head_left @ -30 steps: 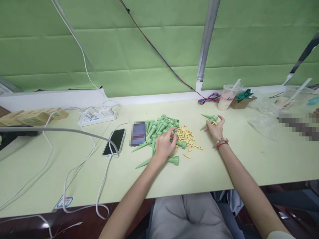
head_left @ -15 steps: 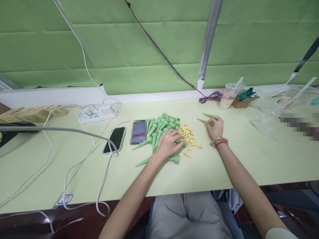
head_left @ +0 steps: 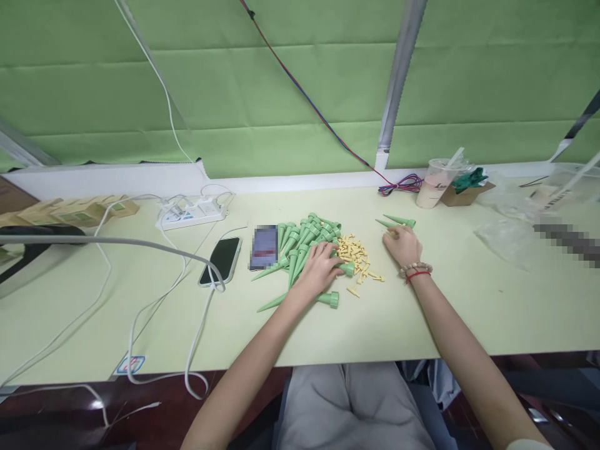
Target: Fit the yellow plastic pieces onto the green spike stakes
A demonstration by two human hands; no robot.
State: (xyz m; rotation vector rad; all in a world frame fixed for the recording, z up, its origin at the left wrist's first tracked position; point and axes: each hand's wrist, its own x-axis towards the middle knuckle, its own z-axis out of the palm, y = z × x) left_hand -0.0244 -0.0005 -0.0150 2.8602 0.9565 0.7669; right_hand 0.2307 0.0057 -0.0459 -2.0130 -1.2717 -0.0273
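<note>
My left hand (head_left: 321, 269) lies over the right side of a pile of green spikes (head_left: 304, 234), its fingers curled round a green spike (head_left: 347, 269) whose capped end shows past the thumb. Just right of the pile are small yellow pieces (head_left: 354, 253). My right hand (head_left: 400, 245) rests on the table farther right, fingers bent, at a green spike whose tip shows beyond them; whether the fingers grip it is unclear. Behind that hand lies another green spike (head_left: 400, 220). One more spike (head_left: 328, 299) lies partly under my left forearm.
A phone (head_left: 221, 261) and a blurred dark rectangle (head_left: 264, 248) lie left of the pile, near white cables and a power strip (head_left: 192, 214). At the back right stand a drink cup (head_left: 434, 184), a small box (head_left: 462, 196) and plastic bags (head_left: 504, 240).
My right hand has tilted lower and slightly left over its spike, which shows less beyond the fingers. My left hand has barely moved. The whole view has shifted slightly.
</note>
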